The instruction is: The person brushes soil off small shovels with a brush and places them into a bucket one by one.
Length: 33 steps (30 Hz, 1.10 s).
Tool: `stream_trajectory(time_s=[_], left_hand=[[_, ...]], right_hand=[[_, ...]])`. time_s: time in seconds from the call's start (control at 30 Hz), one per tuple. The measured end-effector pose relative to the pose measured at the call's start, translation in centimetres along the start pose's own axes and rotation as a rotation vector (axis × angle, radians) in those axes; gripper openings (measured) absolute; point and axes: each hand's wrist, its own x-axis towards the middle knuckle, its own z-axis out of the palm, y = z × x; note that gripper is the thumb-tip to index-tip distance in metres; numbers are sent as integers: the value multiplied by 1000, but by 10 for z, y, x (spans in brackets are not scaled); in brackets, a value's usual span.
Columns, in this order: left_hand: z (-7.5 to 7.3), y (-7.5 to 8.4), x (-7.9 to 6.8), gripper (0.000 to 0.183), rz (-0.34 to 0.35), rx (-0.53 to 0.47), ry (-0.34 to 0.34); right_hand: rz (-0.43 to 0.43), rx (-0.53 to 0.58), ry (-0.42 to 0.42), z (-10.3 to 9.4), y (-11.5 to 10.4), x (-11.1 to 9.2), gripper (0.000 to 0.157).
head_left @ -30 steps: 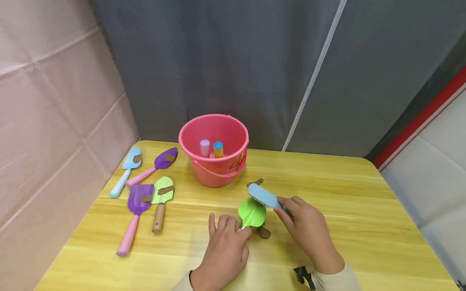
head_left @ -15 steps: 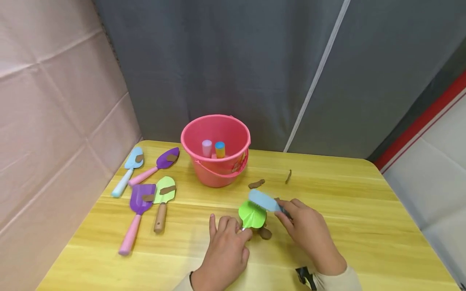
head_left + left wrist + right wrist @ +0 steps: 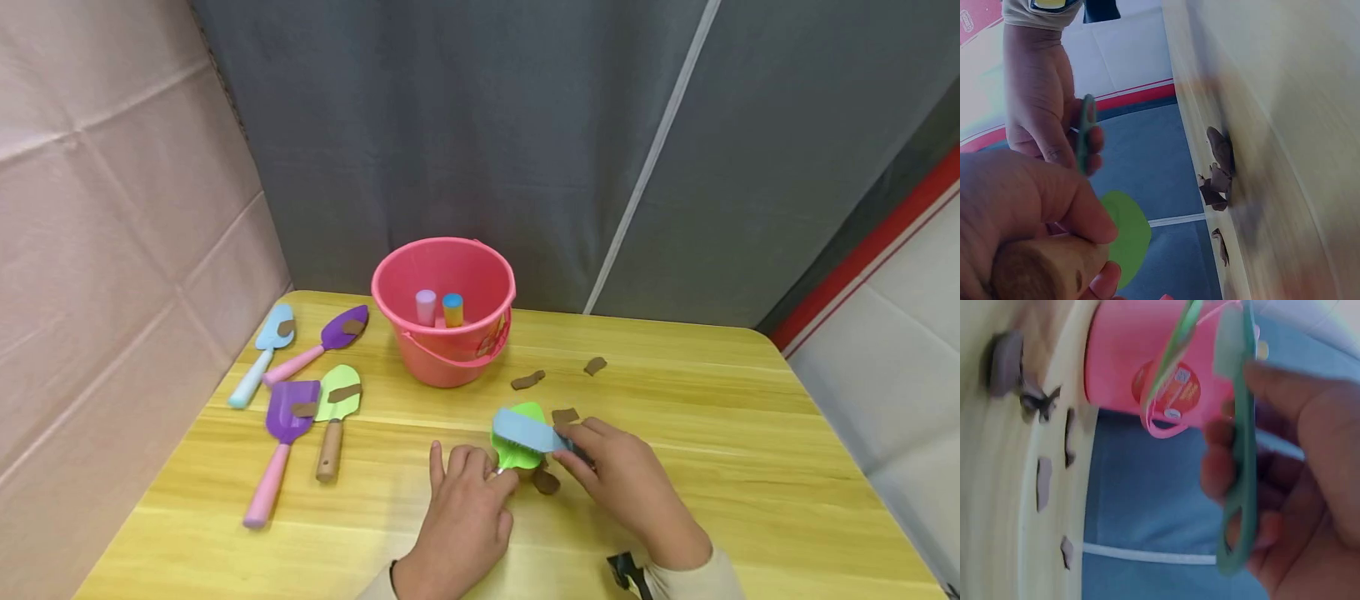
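Observation:
My left hand (image 3: 461, 525) grips a toy trowel by its wooden handle (image 3: 1047, 269). The green blade (image 3: 510, 454) points away from me and is raised above the table. My right hand (image 3: 633, 483) holds a blue brush (image 3: 525, 429) by its handle, with the brush head lying across the blade and hiding much of it. Pale bristles (image 3: 1227, 344) show in the right wrist view. Beyond and beside the blade lie brown flat pieces: one far right (image 3: 595, 365), one strip (image 3: 528, 380), one next to the right hand (image 3: 565, 415), and a darker lump (image 3: 546, 482) below.
A pink bucket (image 3: 442, 354) stands at the back with two cylinders inside, one lilac-topped (image 3: 425, 307), one blue-topped (image 3: 452, 308). Several trowels with brown pieces on them lie at left, including a purple one (image 3: 285, 417) and a green one (image 3: 330, 408). A grey curtain (image 3: 480, 150) hangs behind.
The brush has moved left across the green blade. A brown piece, absent one second ago and seen edge-on half a second ago, now shows its broad face at the back right.

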Motion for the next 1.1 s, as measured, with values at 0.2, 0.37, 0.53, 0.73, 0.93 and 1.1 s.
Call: stream_trajectory(time_s=[0.2,0.37,0.53,0.73,0.93,1.1], left_hand=[[0,2,0,23,12,-12,3],[-2,2,-1,22,14,-29,6],[-2,2,0,21,25,-29,21],[-2,1,-1,22,13,-33,24],[-5,-1,0,22,8,-42,9],[-14,-6,2,21,82,-130,0]], right_hand=[[143,-137,81,5,8,-1,23],[119,-99,111,3,7,-2,25],[8,-24,-1,0,0,0,23],[172,-116,65,-6,4,-1,25],[28,10,-39,-10,2,-2,27],[179,-107,80,-13,11,-4,29]])
